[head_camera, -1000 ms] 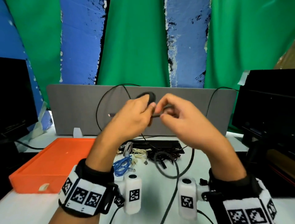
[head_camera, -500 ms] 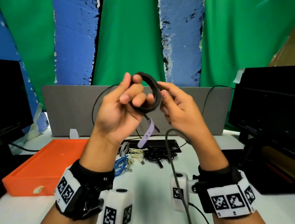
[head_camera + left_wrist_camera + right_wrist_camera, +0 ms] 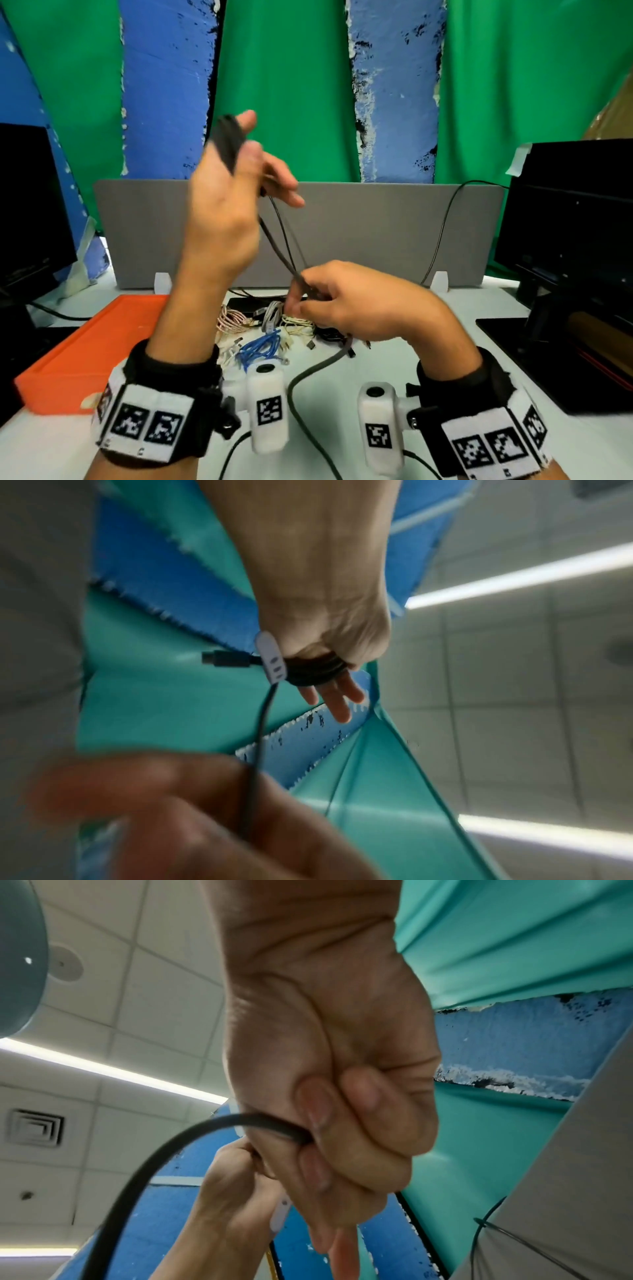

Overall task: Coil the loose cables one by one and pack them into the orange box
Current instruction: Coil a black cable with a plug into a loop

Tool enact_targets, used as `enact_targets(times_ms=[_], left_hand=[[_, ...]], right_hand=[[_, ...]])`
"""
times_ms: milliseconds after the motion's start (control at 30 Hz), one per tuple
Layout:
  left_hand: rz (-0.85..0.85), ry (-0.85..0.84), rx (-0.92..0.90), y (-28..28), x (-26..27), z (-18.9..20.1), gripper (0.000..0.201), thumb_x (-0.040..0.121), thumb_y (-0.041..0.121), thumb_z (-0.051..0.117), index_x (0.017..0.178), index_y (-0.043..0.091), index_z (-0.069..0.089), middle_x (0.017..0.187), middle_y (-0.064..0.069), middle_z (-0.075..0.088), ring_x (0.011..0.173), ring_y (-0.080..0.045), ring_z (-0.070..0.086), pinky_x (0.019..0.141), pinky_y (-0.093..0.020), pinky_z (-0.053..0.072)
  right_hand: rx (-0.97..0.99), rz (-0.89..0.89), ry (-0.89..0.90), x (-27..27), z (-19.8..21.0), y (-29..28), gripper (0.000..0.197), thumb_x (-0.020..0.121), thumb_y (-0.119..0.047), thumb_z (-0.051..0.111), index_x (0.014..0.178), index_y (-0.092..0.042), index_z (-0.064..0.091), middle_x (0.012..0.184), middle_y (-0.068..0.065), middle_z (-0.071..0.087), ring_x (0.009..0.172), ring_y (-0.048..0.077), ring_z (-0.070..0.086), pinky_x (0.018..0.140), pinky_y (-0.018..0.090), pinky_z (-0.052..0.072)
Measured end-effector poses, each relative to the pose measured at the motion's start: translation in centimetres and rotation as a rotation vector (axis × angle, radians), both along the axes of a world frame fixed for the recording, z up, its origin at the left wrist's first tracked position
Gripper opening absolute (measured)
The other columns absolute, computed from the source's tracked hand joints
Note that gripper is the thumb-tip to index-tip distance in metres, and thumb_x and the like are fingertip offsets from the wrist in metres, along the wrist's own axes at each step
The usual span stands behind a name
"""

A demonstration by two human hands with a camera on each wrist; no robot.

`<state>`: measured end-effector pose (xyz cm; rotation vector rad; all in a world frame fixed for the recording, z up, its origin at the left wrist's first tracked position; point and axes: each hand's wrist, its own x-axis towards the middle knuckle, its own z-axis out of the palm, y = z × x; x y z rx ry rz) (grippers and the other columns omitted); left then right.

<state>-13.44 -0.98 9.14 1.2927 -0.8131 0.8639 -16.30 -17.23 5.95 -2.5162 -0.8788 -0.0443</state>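
My left hand (image 3: 219,219) has risen with the black cable coil (image 3: 227,144); my right hand (image 3: 346,301) has dropped away, drawing the cable's loose end taut between them.

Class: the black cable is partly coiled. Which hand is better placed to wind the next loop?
Probably the right hand: it pinches the loose run of black cable, while the left hand holds the finished coil raised.

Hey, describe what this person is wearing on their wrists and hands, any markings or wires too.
Both hands, left hand and right hand, are bare, with no gloves or rings visible. Each wrist carries a black band topped by a white strap printed with black square fiducial markers. A white rounded camera module with its own marker sticks out beside each wrist, and a thin black cable trails from it.
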Motion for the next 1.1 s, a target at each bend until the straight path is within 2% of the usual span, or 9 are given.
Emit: enact_targets(times_ms=[133,233,333,500,700,767,900,1000,1100], left_hand=[[0.668,0.035,0.738,-1.2,-0.2,-0.9,0.022,0.105,0.033,0.035,0.116,0.017,0.045,0.073,0.007,0.064,0.07,-0.027,0.064,0.068,-0.043,0.052],[0.759,0.193,0.963,-1.6,0.2,-1.5,0.02,0.104,0.036,0.036,0.095,0.018,0.038,0.068,0.003,0.048,0.068,-0.03,0.053,0.06,-0.039,0.038],[0.624,0.249,1.028,-1.7,0.6,-1.7,0.032,0.104,0.04,0.039,0.094,0.012,0.052,0.073,-0.004,0.057,0.067,-0.024,0.054,0.056,-0.036,0.035],[-0.15,0.442,0.895,-1.2,-0.5,-1.5,0.045,0.09,0.051,0.06,0.073,0.01,0.061,0.051,0.003,0.046,0.046,-0.011,0.042,0.049,-0.022,0.037],[-0.666,0.507,0.265,-0.9,-0.4,-1.0,0.034,0.097,0.033,0.051,0.066,0.018,0.047,0.04,0.011,0.027,0.032,-0.009,0.02,0.046,-0.026,0.039],[-0.666,0.554,0.148,-1.0,-0.5,-0.5,0.036,0.1,0.034,0.044,0.068,0.018,0.045,0.04,0.011,0.025,0.033,-0.01,0.015,0.046,-0.027,0.038],[-0.437,0.555,0.183,-2.1,-0.7,-0.3,0.038,0.105,0.034,0.039,0.071,0.017,0.043,0.043,0.006,0.021,0.035,-0.013,0.013,0.049,-0.031,0.034],[-0.639,0.565,0.169,-2.3,-1.3,-0.3,0.038,0.103,0.035,0.038,0.07,0.017,0.041,0.041,0.007,0.021,0.032,-0.011,0.014,0.046,-0.028,0.034],[-0.955,0.574,0.146,-2.3,-1.8,-0.2,0.039,0.1,0.038,0.036,0.067,0.018,0.043,0.041,0.008,0.018,0.028,-0.011,0.014,0.044,-0.023,0.042]], right_hand=[[0.087,-0.028,-0.088,-0.3,1.0,-1.8,0.013,0.096,-0.026,0.063,0.089,-0.018,0.071,0.066,-0.011,0.065,0.058,0.0,0.051,0.058,0.024,0.042],[0.166,-0.064,-0.09,-0.4,1.7,-4.3,0.015,0.093,-0.029,0.069,0.084,-0.017,0.069,0.062,-0.003,0.053,0.058,0.007,0.042,0.059,0.03,0.036],[0.184,-0.086,-0.052,-0.1,2.0,-7.1,0.011,0.089,-0.028,0.074,0.083,-0.02,0.07,0.063,-0.009,0.054,0.061,0.005,0.044,0.061,0.025,0.036],[0.291,-0.217,-0.367,1.5,1.8,-9.1,0.006,0.09,-0.031,0.071,0.084,-0.029,0.073,0.075,-0.008,0.066,0.067,0.008,0.055,0.066,0.023,0.043],[0.35,-0.379,-0.677,3.8,0.9,-7.9,0.019,0.099,-0.03,0.059,0.114,-0.026,0.072,0.094,-0.001,0.064,0.087,0.019,0.06,0.081,0.042,0.051],[0.229,-0.458,-0.621,3.6,0.9,-6.8,0.035,0.103,-0.026,0.052,0.137,-0.027,0.059,0.112,0.001,0.063,0.107,0.022,0.058,0.097,0.046,0.045],[0.552,-0.148,-0.335,1.3,1.3,-3.0,0.05,0.103,-0.027,0.047,0.152,-0.03,0.04,0.139,-0.012,0.057,0.128,-0.002,0.049,0.111,0.023,0.034],[0.718,-0.078,-0.281,0.4,0.9,-0.6,0.047,0.107,-0.037,0.038,0.154,-0.031,0.034,0.124,-0.029,0.061,0.109,-0.009,0.059,0.102,0.017,0.042],[0.858,-0.05,-0.402,-0.2,0.7,0.5,0.038,0.107,-0.041,0.035,0.138,-0.027,0.05,0.099,-0.014,0.07,0.067,0.009,0.068,0.076,0.039,0.058]])
